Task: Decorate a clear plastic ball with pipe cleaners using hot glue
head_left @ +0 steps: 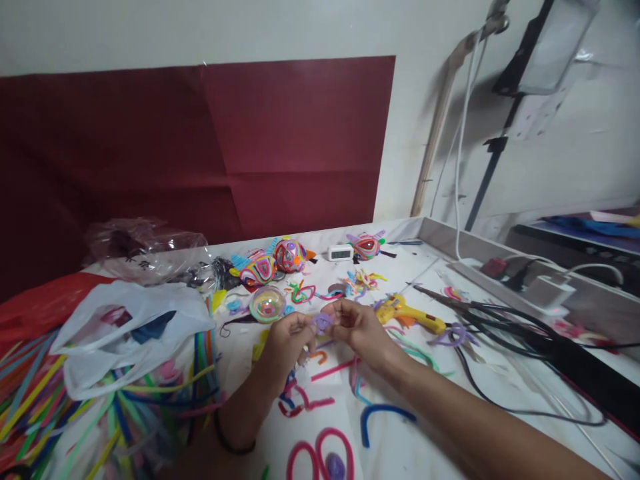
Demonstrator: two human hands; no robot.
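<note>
Between my fingertips is a small purple coil of what looks like pipe cleaner (321,324), raised over the middle of the table. My left hand (287,341) pinches its left side. My right hand (356,329) grips the right side with thumb and fingers. Below them lie a straight pink pipe cleaner piece (331,371), a bent blue piece (383,415) and pink loops (336,435) with a purple coil (335,465) inside one. Just behind my left hand sits a round dish-like piece (267,305) ringed in coloured coils.
A yellow glue gun (413,315) lies right of my hands, near scissors (450,300) and black cables. Colourful decorated figures (292,255) and a small white digital clock (341,253) stand behind. Left are a white plastic bag (135,353) and many loose pipe cleaners (100,433). A power strip (525,293) runs along the right.
</note>
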